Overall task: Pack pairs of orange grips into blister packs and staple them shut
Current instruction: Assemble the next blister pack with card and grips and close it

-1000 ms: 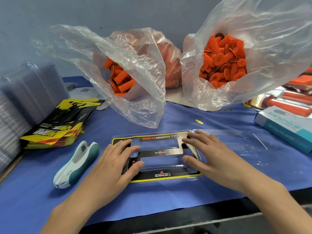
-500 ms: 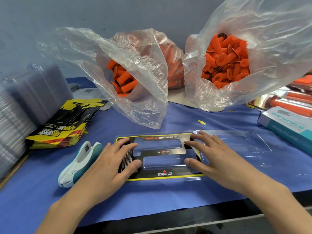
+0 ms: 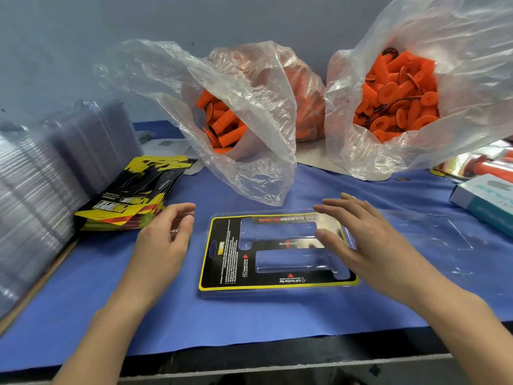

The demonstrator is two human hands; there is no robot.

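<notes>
1. The blister pack [image 3: 277, 257] lies flat on the tabletop [image 3: 249, 315], lower centre of frame, card in, both cavities empty
2. Your right grip [image 3: 369, 245] is released, fingers straight over the pack's right end; your left grip [image 3: 163, 240] is loosely curled just left of the pack, can't tell if it holds anything
3. Step looks like loading: next, take a pair of orange grips [image 3: 397, 98] from the bags [image 3: 249, 162], upper centre and upper right

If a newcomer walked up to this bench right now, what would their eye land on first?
The orange grips heaped in two clear plastic bags at the back of the blue table draw the eye first. Next is the blister pack with its black and yellow card, flat at the front, the right hand open over its right end and the left hand beside its left end.
</notes>
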